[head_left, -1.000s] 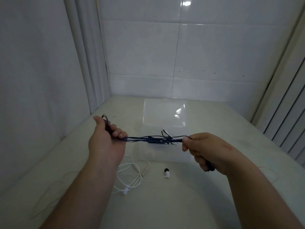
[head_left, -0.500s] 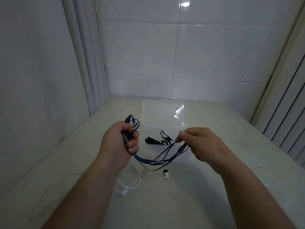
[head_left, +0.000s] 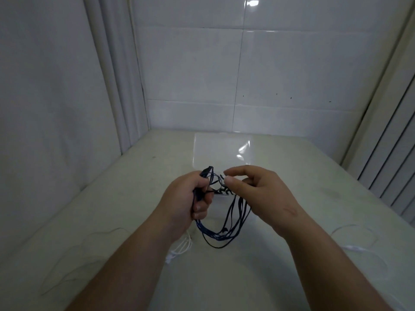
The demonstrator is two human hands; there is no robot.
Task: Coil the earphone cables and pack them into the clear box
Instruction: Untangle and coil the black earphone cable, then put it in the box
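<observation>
Left hand (head_left: 190,198): fingers curled tight round a bunched end of the dark blue cable (head_left: 224,237), with a few short loops sticking out above the fist.

Right hand (head_left: 262,196): thumb and forefinger bent toward each other, tips close together. The other end of the cable runs up into the curled fingers of this hand and hangs from them (the exact pinch point is hidden behind my thumb).

Cable: held off the table (head_left: 280,277) between my two hands, which are close together. The strands sag in a slack U-shaped loop below and between them.

Box (head_left: 222,151): clear, on the table just beyond my hands, its lid open toward the far wall. A dark earphone piece (head_left: 222,191) shows in the gap between my hands; I cannot tell whether it lies in the box.

White earphone (head_left: 182,248): on the table near my left wrist, partly hidden by the forearm.

Thin white cord (head_left: 359,230): lies loose on the table to the right, well apart from the box. Another faint cord (head_left: 74,263) lies on the left side.
</observation>
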